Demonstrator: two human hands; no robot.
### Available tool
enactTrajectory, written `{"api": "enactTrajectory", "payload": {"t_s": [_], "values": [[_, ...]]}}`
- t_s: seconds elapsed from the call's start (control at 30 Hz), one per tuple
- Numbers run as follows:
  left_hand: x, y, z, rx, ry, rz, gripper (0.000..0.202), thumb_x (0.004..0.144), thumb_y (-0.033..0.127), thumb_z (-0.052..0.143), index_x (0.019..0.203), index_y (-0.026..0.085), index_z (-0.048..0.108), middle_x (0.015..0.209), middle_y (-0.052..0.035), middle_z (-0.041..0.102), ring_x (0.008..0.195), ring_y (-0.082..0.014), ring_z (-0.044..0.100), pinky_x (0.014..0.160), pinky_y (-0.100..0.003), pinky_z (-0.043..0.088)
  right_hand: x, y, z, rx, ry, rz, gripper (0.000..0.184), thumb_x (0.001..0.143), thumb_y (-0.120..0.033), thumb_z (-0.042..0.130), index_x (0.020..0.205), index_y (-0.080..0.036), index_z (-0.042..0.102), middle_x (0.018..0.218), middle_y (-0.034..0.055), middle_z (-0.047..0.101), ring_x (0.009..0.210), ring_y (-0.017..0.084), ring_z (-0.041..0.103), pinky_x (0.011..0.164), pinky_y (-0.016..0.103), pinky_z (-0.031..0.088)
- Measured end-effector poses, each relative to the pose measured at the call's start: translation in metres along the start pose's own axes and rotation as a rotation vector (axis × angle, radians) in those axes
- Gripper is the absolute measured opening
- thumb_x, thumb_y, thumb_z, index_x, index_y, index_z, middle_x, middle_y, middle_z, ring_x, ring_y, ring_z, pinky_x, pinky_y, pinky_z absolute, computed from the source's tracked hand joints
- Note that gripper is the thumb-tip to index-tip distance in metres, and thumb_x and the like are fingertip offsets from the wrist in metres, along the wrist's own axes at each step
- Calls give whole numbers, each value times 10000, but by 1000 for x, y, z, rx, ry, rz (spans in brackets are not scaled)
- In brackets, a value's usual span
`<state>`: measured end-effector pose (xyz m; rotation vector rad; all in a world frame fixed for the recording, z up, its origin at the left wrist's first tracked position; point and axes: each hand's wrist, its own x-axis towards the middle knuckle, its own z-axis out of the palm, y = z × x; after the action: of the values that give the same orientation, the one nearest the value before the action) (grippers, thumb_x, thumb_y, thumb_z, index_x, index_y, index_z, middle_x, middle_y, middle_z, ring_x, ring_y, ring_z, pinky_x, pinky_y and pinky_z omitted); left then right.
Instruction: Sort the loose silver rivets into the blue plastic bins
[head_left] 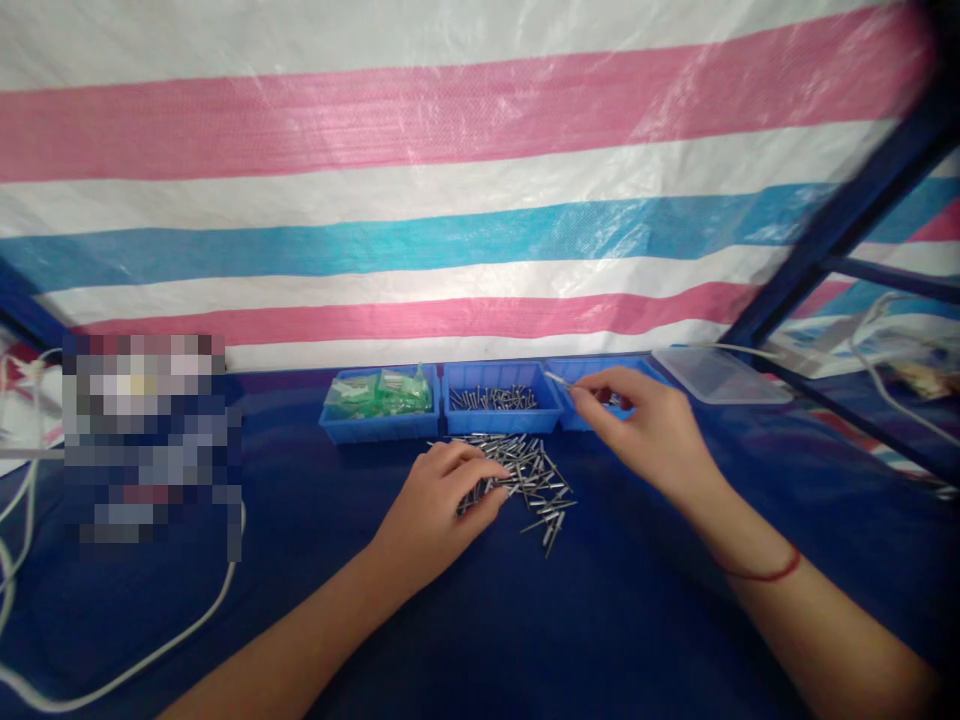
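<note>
A loose pile of metal blind rivets (536, 475), thin pins with thicker shiny sleeves, lies on the dark blue table. My left hand (442, 500) rests at the pile's left side, thumb and forefinger curled close together; what is between their tips is hard to make out. My right hand (645, 420) pinches one slim silver rivet (557, 380) above the right blue bin (559, 412), whose contents it partly hides. Beyond the pile, the middle blue bin (502, 420) holds many similar rivets. Green plastic packets (401, 392) fill the left blue bin (382, 430).
A clear plastic lid or tray (720, 378) lies at the back right. White cable (172, 640) loops over the left side, by a blurred-out patch. A striped sheet (450, 240) hangs behind the table, with a dark blue frame post (795, 260) at right.
</note>
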<state>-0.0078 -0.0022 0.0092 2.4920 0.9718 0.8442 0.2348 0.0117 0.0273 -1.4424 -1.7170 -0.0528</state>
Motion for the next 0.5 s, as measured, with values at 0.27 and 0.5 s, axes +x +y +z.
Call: {"api": "enactTrajectory", "payload": {"t_s": [0.27, 0.5], "values": [[-8, 11, 16, 248, -228, 273, 175, 914, 293, 510, 1019, 268, 648, 991, -5, 650, 890, -166, 536, 753, -326, 322, 11, 43, 3, -222, 163, 106, 384, 803, -333, 541, 1132, -138, 581, 841, 74, 654, 685, 204, 575, 684, 343, 455], [-10, 7, 26, 350, -185, 359, 132, 922, 208, 514, 985, 218, 629, 945, 15, 669, 853, -137, 566, 758, -320, 321, 0, 10, 12, -74, 42, -19, 252, 822, -291, 552, 1029, -165, 619, 824, 52, 660, 757, 207, 587, 734, 342, 458]]}}
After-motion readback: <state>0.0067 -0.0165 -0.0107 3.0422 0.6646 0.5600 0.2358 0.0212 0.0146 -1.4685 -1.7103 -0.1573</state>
